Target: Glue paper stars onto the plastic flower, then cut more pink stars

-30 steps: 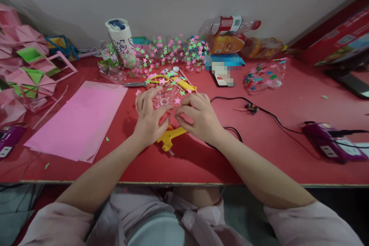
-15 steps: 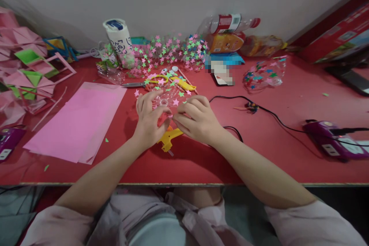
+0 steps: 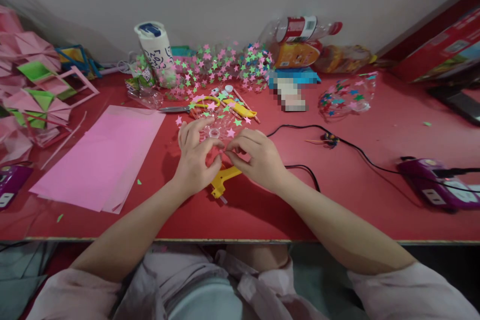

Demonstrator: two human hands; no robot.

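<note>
My left hand (image 3: 197, 157) and my right hand (image 3: 260, 160) meet fingertip to fingertip above the red table. The thumb and forefinger of each are bent into a pinch, and whatever lies between them is too small to make out. Just below them lies a yellow hot glue gun (image 3: 219, 185), partly covered by my right hand. Behind my fingers, a clear plastic bottle piece (image 3: 214, 133) rests among pink and green paper stars (image 3: 230, 132). Scissors with yellow handles (image 3: 174, 109) and a yellow craft knife (image 3: 239, 108) lie beyond.
Pink paper sheets (image 3: 101, 160) lie at left beside folded paper shapes (image 3: 37, 90). Along the wall stand a white roll (image 3: 153, 50), star-covered plastic and bottles (image 3: 300, 27). A black cord (image 3: 363, 149) runs to a purple power strip (image 3: 431, 180) at right.
My right hand's fingers have shifted slightly, opening a wider gap between its thumb and the fingers above. My left hand stays nearly in place. The whole view has shifted a little.
</note>
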